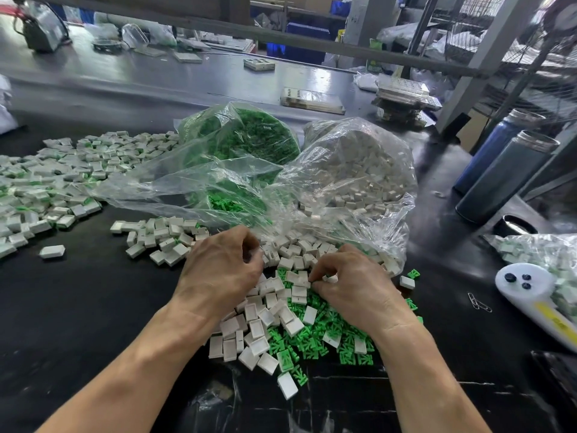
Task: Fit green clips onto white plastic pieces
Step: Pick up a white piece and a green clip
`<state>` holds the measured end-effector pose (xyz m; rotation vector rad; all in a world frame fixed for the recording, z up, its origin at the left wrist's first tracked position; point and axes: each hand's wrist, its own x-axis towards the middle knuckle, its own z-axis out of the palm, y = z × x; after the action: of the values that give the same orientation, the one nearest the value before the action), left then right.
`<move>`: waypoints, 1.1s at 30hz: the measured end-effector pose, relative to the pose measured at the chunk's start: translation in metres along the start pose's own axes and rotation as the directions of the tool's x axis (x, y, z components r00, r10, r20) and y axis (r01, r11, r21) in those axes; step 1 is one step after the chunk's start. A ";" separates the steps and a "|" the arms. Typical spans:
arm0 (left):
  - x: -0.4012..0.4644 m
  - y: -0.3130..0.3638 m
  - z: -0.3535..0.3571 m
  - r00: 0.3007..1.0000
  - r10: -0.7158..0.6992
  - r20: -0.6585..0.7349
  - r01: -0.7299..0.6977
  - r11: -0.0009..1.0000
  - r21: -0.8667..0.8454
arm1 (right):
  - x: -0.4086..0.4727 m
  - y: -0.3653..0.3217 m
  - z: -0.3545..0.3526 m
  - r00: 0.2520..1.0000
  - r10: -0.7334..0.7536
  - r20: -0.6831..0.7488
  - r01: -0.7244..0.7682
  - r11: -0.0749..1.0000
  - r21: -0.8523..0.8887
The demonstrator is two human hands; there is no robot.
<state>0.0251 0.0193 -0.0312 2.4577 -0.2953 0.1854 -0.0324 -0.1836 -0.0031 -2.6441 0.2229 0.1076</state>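
Both hands worked low over a mixed heap at the near edge of the black table (78, 307), probably so parts lay within a finger's reach. The left hand (223, 267) was curled, its fingertips tucked at a white piece (271, 256) by the bag mouth; whether it truly gripped that piece I could not tell. The right hand (352, 281) pinched at a small white piece (327, 279) among the loose ones, its fingers bent tight. White pieces (259, 326) were small hard rectangular shells, some showing a hollow side; green clips (315, 339) were flat, glossy and ribbed, scattered under and beside them. Two crinkled clear bags stood just behind, one of clips (249, 135), one of white pieces (359, 170), their mouths spilling toward the hands as a feed. Fitted pieces (46, 182), white with green showing, lay spread well apart at the left, seemingly the done pile. Two tall dark cylinders (505, 176) stood at the right.
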 end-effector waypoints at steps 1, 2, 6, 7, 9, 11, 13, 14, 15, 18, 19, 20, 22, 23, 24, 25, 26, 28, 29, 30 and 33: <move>0.000 0.000 0.000 1.000 0.006 0.004 -0.006 1.000 -0.016 | 0.000 0.000 0.000 1.000 0.000 0.000 0.000 1.000 0.003; -0.001 0.001 0.001 1.000 0.012 0.007 -0.011 0.999 -0.032 | 0.000 0.000 0.000 1.000 -0.001 0.002 0.001 1.000 0.008; -0.001 0.001 0.001 1.000 0.021 0.010 -0.020 0.994 -0.111 | -0.001 0.003 -0.001 0.999 -0.019 0.029 0.019 1.000 0.021; -0.001 0.002 0.000 1.000 0.027 0.014 -0.025 0.992 -0.125 | -0.002 0.003 -0.001 0.999 -0.024 0.041 0.023 1.000 0.018; -0.002 0.003 0.000 0.999 0.041 0.027 -0.036 0.986 -0.160 | -0.001 0.004 0.000 0.998 -0.024 0.055 0.024 1.000 0.009; -0.003 0.004 0.000 0.998 0.052 0.036 -0.044 0.979 -0.200 | -0.001 0.004 0.001 0.999 -0.018 0.046 0.018 1.000 0.004; -0.003 0.005 0.002 0.998 0.056 0.039 -0.045 0.972 -0.231 | 0.000 0.004 0.002 0.999 -0.013 0.033 0.012 1.000 0.017; -0.004 0.005 0.002 0.998 0.056 0.043 -0.044 0.969 -0.244 | 0.000 0.005 0.002 0.999 -0.012 0.032 0.011 0.999 0.031; -0.004 0.006 0.003 0.997 0.057 0.049 -0.043 0.966 -0.255 | 0.000 0.005 0.002 0.999 -0.012 0.038 0.010 0.999 0.050; -0.004 0.007 0.004 0.996 0.054 0.072 -0.031 0.957 -0.288 | 0.000 0.007 0.001 0.999 -0.014 0.042 0.008 0.989 0.150; -0.004 0.007 0.004 0.996 0.053 0.075 -0.029 0.954 -0.298 | 0.000 0.007 0.001 1.000 -0.015 0.022 0.011 0.982 0.189; -0.004 0.007 0.003 0.996 0.054 0.075 -0.028 0.951 -0.309 | 0.000 0.008 0.000 1.000 -0.014 -0.007 0.015 0.973 0.232; -0.005 0.008 0.003 0.996 0.052 0.073 -0.024 0.940 -0.339 | -0.001 0.007 0.000 0.998 -0.001 -0.062 0.023 0.938 0.346; -0.005 0.008 0.002 0.996 0.050 0.072 -0.021 0.933 -0.359 | -0.001 0.006 0.001 0.996 0.007 -0.084 0.027 0.914 0.404; -0.005 0.009 0.002 0.996 0.048 0.072 -0.017 0.925 -0.380 | 0.000 0.004 0.001 0.995 0.014 -0.103 0.034 0.892 0.452; -0.005 0.010 0.002 0.996 0.047 0.076 -0.013 0.915 -0.403 | 0.000 0.003 0.002 0.993 0.019 -0.120 0.043 0.870 0.492; -0.006 0.010 0.001 0.996 0.049 0.079 -0.010 0.905 -0.426 | 0.001 0.001 0.003 0.991 0.021 -0.133 0.054 0.845 0.533; -0.006 0.012 0.001 0.995 0.056 0.080 -0.012 0.880 -0.474 | 0.002 -0.001 0.005 0.989 0.019 -0.148 0.078 0.775 0.626; -0.006 0.013 0.001 0.995 0.059 0.080 -0.011 0.864 -0.503 | 0.001 -0.002 0.006 0.989 0.021 -0.149 0.086 0.734 0.674; -0.006 0.013 0.000 0.995 0.060 0.081 -0.008 0.848 -0.530 | 0.001 -0.002 0.006 0.989 0.021 -0.149 0.093 0.691 0.716; -0.006 0.015 0.000 0.994 0.064 0.093 0.003 0.810 -0.586 | 0.001 -0.004 0.007 0.987 0.008 -0.158 0.123 0.591 0.798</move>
<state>0.0157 0.0090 -0.0233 1.8456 -0.3753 -0.0303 -0.0312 -0.1771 -0.0080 -1.7205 0.1737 -0.1809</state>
